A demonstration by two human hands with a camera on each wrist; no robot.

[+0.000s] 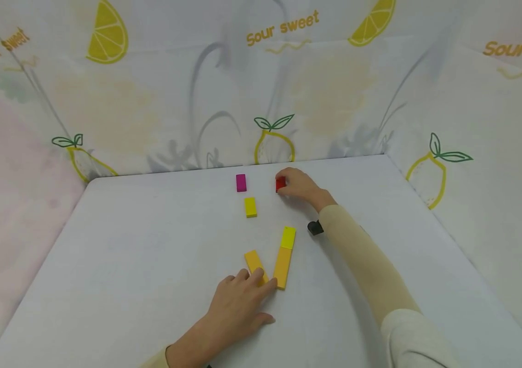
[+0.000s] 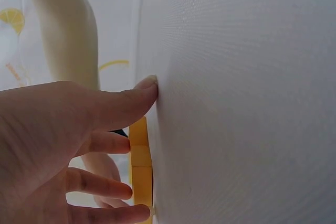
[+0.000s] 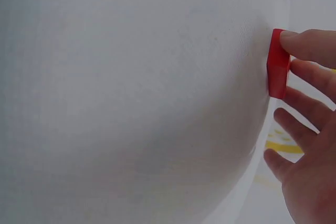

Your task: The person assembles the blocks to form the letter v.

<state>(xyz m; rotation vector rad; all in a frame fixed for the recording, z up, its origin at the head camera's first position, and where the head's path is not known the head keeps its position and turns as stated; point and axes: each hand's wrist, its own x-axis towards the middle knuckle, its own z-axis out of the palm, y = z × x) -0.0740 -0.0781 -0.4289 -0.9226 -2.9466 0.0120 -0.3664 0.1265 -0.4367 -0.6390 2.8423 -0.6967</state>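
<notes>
My right hand point(image 1: 301, 185) pinches a red block point(image 1: 281, 184) near the far edge of the table. Its thumb lies on the block's face in the right wrist view, with the index finger behind and the other fingers spread. My left hand point(image 1: 238, 304) is at the near side, fingertips resting on an orange block point(image 1: 254, 259) and at the lower end of a longer orange piece point(image 1: 282, 268). A bright yellow block point(image 1: 288, 237) meets that piece end to end; together with the slanted orange block they form a narrow V. The left thumb is held apart from the blocks.
A yellow block point(image 1: 251, 207) lies beyond the V, and a magenta block point(image 1: 241, 182) lies farther back, left of the red one. Behind the white table point(image 1: 141, 255) hangs a lemon-print cloth point(image 1: 160, 102). A small black device point(image 1: 314, 228) shows beneath the right wrist.
</notes>
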